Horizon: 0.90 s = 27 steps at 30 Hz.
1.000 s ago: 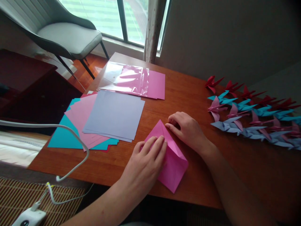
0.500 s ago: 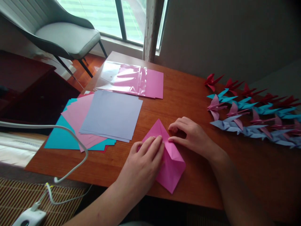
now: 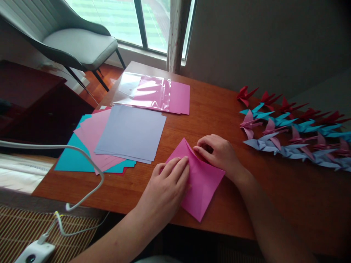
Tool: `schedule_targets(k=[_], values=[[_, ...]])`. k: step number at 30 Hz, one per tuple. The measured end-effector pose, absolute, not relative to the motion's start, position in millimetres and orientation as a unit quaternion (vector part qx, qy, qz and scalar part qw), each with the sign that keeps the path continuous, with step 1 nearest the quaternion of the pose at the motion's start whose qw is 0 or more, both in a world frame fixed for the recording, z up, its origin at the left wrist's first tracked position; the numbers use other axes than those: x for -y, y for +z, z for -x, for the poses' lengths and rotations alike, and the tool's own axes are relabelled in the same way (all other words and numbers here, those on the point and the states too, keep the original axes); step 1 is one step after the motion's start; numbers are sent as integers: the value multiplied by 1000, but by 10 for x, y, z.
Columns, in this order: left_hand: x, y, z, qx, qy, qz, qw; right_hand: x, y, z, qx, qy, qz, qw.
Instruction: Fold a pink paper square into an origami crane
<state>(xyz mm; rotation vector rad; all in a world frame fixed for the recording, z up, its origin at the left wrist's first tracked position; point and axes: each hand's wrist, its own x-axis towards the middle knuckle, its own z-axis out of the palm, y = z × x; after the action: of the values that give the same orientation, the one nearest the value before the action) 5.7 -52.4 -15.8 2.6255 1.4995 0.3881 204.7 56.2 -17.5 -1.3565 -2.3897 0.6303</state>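
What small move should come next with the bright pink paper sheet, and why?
The right hand might fold the bright pink paper sheet inward from its outspread right corner: that hand is curled beside the upper-right edge; the left hand rests on the sheet.

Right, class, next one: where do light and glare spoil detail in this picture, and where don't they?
All in the head view: window washed out; white glare streaks across the plastic sleeve; wall dim; red cranes dull in shade; nearest pink paper free of such glare, though its creases look faint.

Free table (image 3: 211, 117) beyond pink sheet (image 3: 204, 184), between lavender sheets (image 3: 131, 133) and paper cranes (image 3: 306, 126).
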Motion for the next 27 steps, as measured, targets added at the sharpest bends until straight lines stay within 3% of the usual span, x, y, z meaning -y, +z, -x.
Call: schedule_targets(k=[5, 10, 15, 27], values=[[529, -144, -58, -494, 130, -858, 59, -567, -56, -2161, 781, 349, 475, 205], [543, -136, -56, -498, 121, -856, 68, -443, 179, -2196, 773, 451, 422, 146], [540, -118, -85, -507, 115, -851, 74, -393, 155, -2182, 796, 367, 467, 116], [530, -57, -114, -518, 121, -841, 101, -447, 62, -2179, 776, 307, 542, 100]])
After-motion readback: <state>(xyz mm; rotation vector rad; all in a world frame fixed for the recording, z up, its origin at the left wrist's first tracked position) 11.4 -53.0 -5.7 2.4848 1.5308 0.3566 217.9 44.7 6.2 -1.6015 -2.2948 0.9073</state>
